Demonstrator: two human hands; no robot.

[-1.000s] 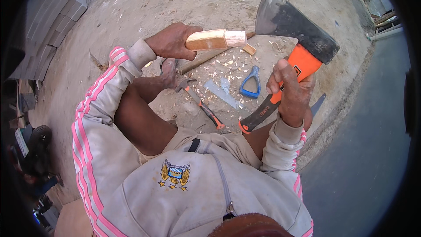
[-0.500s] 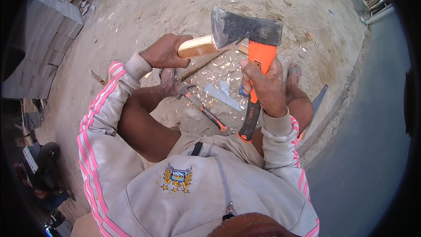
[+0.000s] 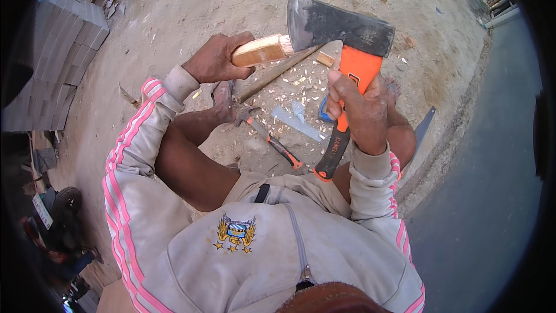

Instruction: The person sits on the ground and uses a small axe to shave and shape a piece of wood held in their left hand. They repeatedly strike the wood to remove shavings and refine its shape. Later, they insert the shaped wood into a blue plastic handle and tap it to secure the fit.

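In the head view, your axe [image 3: 341, 23] has just moved up and rightward, leaving more of the wood piece's [image 3: 258, 52] pale, narrowed tip showing; you seem to be between strokes. Your left hand's [image 3: 215, 59] fingers grip the wood above the ground, its long axis running left to right, tip pointing right and slightly away. Your right hand's [image 3: 366, 110] fingers wrap the axe handle, blade edge facing left; whether it touches the wood, you cannot tell.

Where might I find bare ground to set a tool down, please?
The ground shows mostly bare patches between the stacked grey blocks and the left hand and, in view, between the axe and the dark slab. It is crowded around the claw hammer, with wood chips, a pole and a flat grey strip.
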